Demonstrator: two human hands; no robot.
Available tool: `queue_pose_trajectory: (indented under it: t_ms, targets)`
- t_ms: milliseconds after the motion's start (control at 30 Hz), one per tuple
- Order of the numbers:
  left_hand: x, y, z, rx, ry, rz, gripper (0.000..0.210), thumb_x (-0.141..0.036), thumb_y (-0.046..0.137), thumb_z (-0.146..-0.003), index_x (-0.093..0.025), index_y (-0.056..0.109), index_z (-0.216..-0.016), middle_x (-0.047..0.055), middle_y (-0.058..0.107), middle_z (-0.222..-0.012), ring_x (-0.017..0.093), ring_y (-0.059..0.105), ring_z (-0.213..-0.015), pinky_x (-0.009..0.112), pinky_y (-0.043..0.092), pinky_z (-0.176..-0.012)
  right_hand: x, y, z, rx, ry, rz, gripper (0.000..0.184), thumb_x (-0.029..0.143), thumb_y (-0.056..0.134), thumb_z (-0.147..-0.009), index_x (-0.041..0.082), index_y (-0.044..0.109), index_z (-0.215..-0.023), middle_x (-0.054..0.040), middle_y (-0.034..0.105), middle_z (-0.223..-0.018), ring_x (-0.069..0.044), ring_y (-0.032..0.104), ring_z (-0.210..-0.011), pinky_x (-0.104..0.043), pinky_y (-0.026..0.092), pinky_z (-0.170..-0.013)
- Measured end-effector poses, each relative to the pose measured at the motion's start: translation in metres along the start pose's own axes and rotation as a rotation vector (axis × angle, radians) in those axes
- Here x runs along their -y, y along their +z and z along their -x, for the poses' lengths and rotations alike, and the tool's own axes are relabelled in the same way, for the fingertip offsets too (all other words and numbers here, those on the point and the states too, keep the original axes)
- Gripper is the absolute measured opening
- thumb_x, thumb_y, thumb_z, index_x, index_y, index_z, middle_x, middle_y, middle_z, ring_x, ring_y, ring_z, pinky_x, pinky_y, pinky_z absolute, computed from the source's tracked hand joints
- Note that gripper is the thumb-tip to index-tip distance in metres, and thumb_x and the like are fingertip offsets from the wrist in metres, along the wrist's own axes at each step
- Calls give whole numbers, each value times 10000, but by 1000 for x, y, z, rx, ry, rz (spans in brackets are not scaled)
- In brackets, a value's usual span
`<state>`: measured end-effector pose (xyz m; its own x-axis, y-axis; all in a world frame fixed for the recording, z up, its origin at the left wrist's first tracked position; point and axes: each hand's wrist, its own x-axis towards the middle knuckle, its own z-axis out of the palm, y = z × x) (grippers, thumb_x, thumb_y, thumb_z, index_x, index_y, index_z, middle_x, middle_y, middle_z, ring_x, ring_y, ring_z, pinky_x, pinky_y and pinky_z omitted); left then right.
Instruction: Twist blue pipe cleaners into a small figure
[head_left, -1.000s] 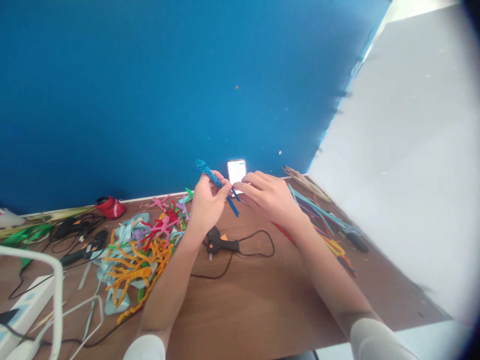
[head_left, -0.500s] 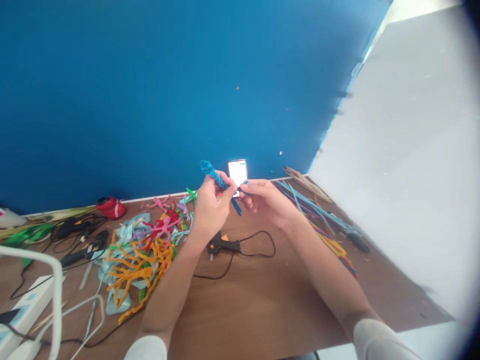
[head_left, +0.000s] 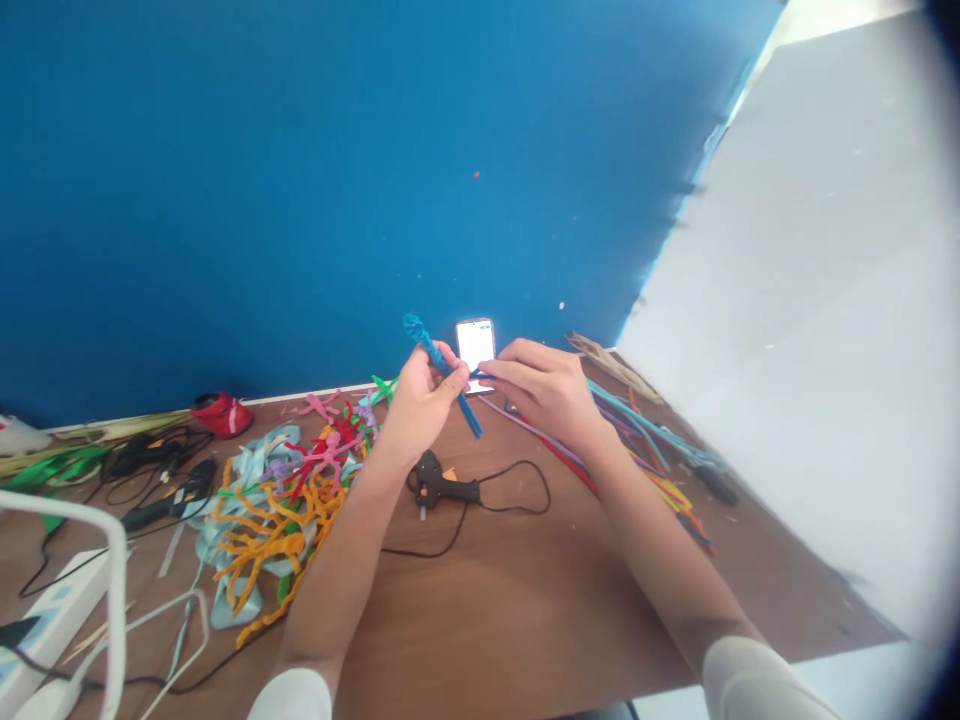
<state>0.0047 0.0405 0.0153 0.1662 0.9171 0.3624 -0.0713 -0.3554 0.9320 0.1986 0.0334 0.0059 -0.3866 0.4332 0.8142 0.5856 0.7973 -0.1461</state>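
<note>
My left hand [head_left: 426, 398] is closed around a bundle of blue pipe cleaners [head_left: 424, 340]. Its twisted, thicker end sticks up to the upper left, and straight ends poke out below the fingers. With thumb and fingers pinched, my right hand [head_left: 551, 388] grips a blue strand [head_left: 482, 376] that runs across to the bundle at my left fingertips. Right behind the hands a phone [head_left: 475, 345] with a lit white screen leans against the blue wall. Below them lies a black glue gun [head_left: 446, 487] with its cord looped on the table.
Orange pipe-cleaner pieces [head_left: 281, 545], pink and red figures [head_left: 328, 455] and light blue ribbon are heaped at left. Loose coloured pipe cleaners [head_left: 637, 430] lie at right. A red roll [head_left: 222, 414], another glue gun [head_left: 169, 500], a power strip [head_left: 52, 610] and a white frame [head_left: 114, 600] stand further left.
My right hand has turned over, its back now raised and fingers extended along the blue strand. The left hand stays nearly in place, still holding the bundle.
</note>
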Motion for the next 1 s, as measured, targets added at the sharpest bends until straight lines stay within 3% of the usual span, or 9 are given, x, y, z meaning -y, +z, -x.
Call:
queue_pose_trajectory:
  t_ms: [167, 333, 433, 633, 733, 867, 933, 1000]
  targets:
    - [3, 0, -1, 12, 75, -33, 268, -298, 712, -818, -212, 481, -923, -17, 607, -832, 122, 605, -754, 272, 510, -745, 14, 7, -9, 6, 227, -269, 233, 303, 550, -998, 187, 626, -810, -7, 561, -751, -125, 483, -691, -284, 363, -656]
    - [0, 3, 5, -98, 283, -226, 143, -214, 616, -903, -234, 482, -948, 2, 612, -883, 153, 617, -853, 333, 504, -853, 31, 13, -17, 52, 777, -1037, 326, 449, 618, -925, 195, 545, -733, 76, 383, -574, -79, 255, -505, -259, 195, -506]
    - [-2, 4, 8, -132, 372, -325, 123, -204, 606, -913, -241, 493, -944, 16, 620, -919, 164, 620, -887, 336, 509, -861, 32, 11, -17, 59, 915, -1235, 347, 469, 720, -838, 193, 544, -721, 84, 388, -554, -69, 250, -495, -257, 141, -493]
    - [-1, 4, 8, -39, 229, -175, 203, -292, 662, -894, -234, 510, -1016, 27, 642, -972, 163, 644, -914, 319, 541, -852, 30, 5, -16, 0, 832, -1096, 360, 475, 702, -866, 188, 561, -701, 83, 402, -513, -70, 266, -493, -259, 175, -500]
    - [-2, 4, 6, -24, 169, -89, 247, -298, 699, -863, -225, 494, -981, 10, 630, -923, 138, 649, -820, 293, 556, -796, 29, 4, -16, -3, 741, -912, 324, 446, 652, -911, 190, 566, -732, 64, 446, -578, -76, 331, -515, -252, 242, -504]
    - [-2, 3, 3, -24, 71, 40, 319, -286, 744, -802, -216, 481, -967, -29, 601, -832, 100, 627, -669, 255, 554, -692, 23, 1, -13, -95, 372, -388, 114, 281, 595, -954, 202, 650, -1015, -11, 589, -851, -120, 529, -710, -268, 409, -641]
    - [-2, 2, 1, -15, 39, 84, 332, -274, 752, -786, -214, 485, -974, -42, 596, -789, 95, 620, -640, 248, 546, -675, 20, -3, -11, -47, 191, -184, 161, 210, 535, -976, 218, 666, -1068, -49, 602, -983, -141, 567, -816, -284, 432, -704]
    - [-1, 2, 1, -11, 17, 107, 340, -265, 758, -775, -213, 492, -981, -46, 592, -775, 95, 617, -632, 247, 539, -667, 17, -6, -8, 4, 106, -68, 200, 187, 491, -996, 221, 678, -1055, -63, 612, -1016, -145, 573, -831, -286, 428, -701]
